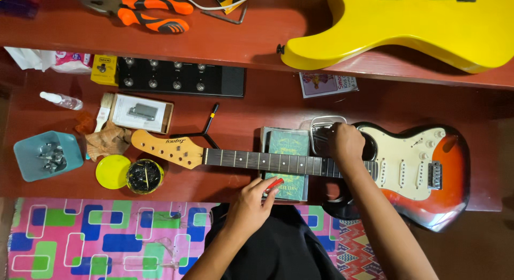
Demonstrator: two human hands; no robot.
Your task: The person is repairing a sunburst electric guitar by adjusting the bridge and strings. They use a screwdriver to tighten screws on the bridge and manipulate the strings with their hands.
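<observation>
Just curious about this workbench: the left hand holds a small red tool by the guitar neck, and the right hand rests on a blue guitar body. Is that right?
Not quite. The head view shows the right hand resting on a sunburst guitar, red-orange with a cream pickguard, not blue. The left hand does hold a small red tool by the neck.

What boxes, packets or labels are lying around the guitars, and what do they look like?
Yellow box: left, beside the black pedal; small, square.
Cardboard box: below the pedal; brown, flat, white-grey picture.
Green book: under the guitar neck; rectangular.
Packet: under the shelf edge; flat, colourful.
</observation>
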